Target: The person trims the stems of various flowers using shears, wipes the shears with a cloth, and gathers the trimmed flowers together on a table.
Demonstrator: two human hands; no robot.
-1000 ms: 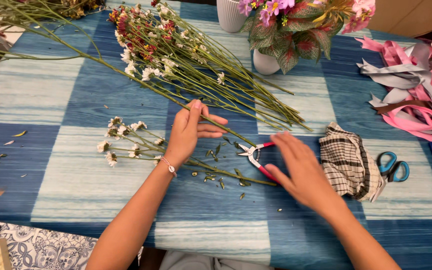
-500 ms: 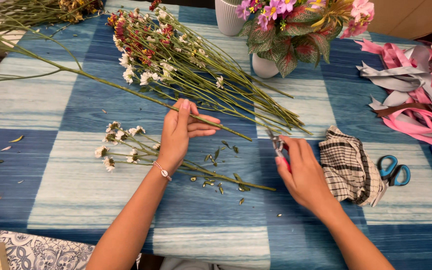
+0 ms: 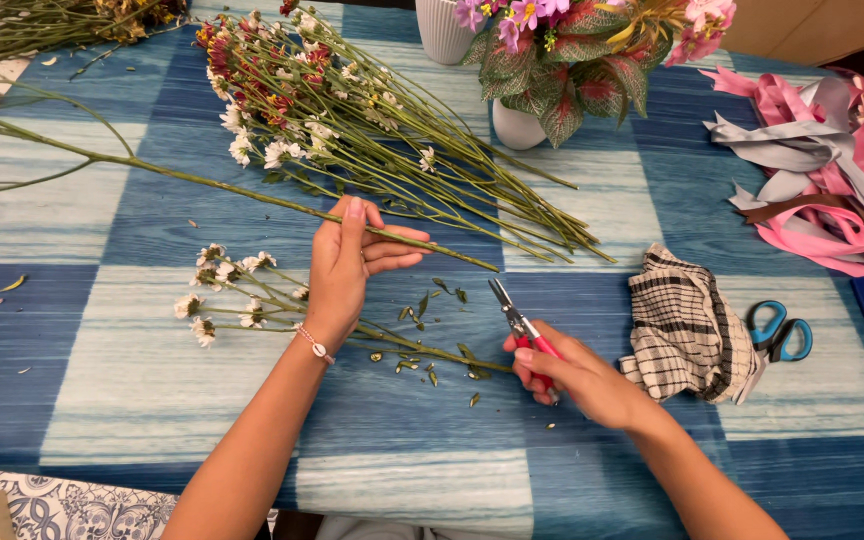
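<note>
My left hand (image 3: 347,265) grips a long green stem (image 3: 202,183) that runs from the far left across the blue checked table to just past my fingers. My right hand (image 3: 572,372) holds small red-handled pruning snips (image 3: 514,318), blades pointing up and left toward the stem's cut end. Beneath my left wrist lies a short sprig of white daisies (image 3: 227,295), its stem reaching toward my right hand. Small trimmed leaves (image 3: 422,350) lie scattered between my hands.
A large bundle of white and red flowers (image 3: 352,110) lies behind my hands. White vases (image 3: 517,128) with pink flowers stand at the back. A checked cloth (image 3: 687,325), blue scissors (image 3: 780,330) and a heap of pink and grey ribbons (image 3: 822,170) lie at right.
My left hand has lifted the long stem a little higher off the table. My right hand has picked the snips up and now points them up toward the stem's end.
</note>
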